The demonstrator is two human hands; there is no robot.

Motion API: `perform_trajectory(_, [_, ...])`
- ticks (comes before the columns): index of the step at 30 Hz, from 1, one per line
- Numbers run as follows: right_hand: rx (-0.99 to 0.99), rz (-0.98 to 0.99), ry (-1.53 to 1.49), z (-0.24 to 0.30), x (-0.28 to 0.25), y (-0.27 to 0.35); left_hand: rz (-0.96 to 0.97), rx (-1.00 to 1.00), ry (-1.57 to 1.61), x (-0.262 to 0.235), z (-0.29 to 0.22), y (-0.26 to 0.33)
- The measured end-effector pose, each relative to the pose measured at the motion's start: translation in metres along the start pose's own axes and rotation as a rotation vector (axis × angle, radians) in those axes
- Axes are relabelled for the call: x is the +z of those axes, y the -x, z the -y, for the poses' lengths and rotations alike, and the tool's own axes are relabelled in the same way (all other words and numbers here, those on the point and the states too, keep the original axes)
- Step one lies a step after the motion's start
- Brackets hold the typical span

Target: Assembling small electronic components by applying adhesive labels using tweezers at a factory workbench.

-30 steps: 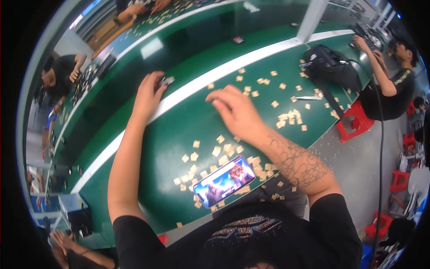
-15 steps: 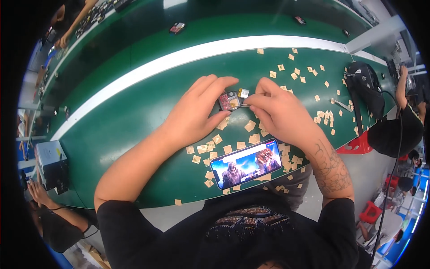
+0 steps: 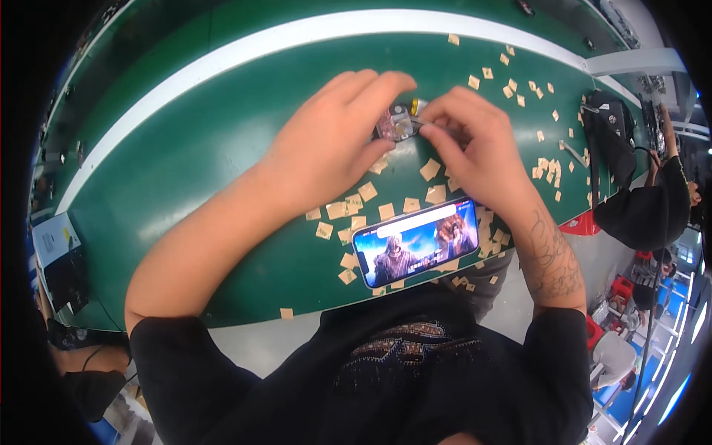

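Green tabletop (image 3: 185, 163). Small opened gadget (image 3: 401, 126) sits between the hands, within fingertip reach of both. Left hand (image 3: 334, 126) curls round its left side, thumb and fingers gripping it. Right hand (image 3: 475, 137) at its right edge, fingertips pinched together; cannot tell what they hold. Lit phone (image 3: 417, 243) lies nearer the body, pale paper squares (image 3: 429, 169) around it.

a small dark gadget (image 3: 397, 124), open to reddish and silvery parts, at upper center, a silver-and-yellow block (image 3: 419, 106) just beside it.
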State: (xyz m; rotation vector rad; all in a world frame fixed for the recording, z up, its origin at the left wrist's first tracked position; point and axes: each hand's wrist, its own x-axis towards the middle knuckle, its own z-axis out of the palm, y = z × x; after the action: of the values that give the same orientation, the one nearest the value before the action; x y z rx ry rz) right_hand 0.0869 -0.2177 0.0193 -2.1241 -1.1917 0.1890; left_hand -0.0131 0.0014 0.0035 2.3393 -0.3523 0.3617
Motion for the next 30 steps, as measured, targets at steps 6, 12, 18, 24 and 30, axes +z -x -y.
perform_trajectory(6, [-0.009,-0.173,-0.169,-0.022,0.001,-0.001,0.015,-0.017,0.003,0.001,0.002,0.001])
perform_trajectory(12, [0.171,-0.075,0.052,-0.026,-0.016,0.003,0.04,-0.016,-0.007,-0.001,-0.001,0.001])
perform_trajectory(18, [0.191,-0.007,0.085,-0.012,-0.019,0.002,0.048,-0.004,-0.031,-0.003,-0.004,0.0])
perform_trajectory(24, [0.108,0.031,-0.097,-0.004,-0.003,-0.001,0.052,0.021,-0.033,-0.003,-0.004,0.001])
perform_trajectory(30, [0.027,0.01,-0.093,-0.009,0.0,0.0,0.047,0.064,-0.057,-0.002,-0.002,0.003])
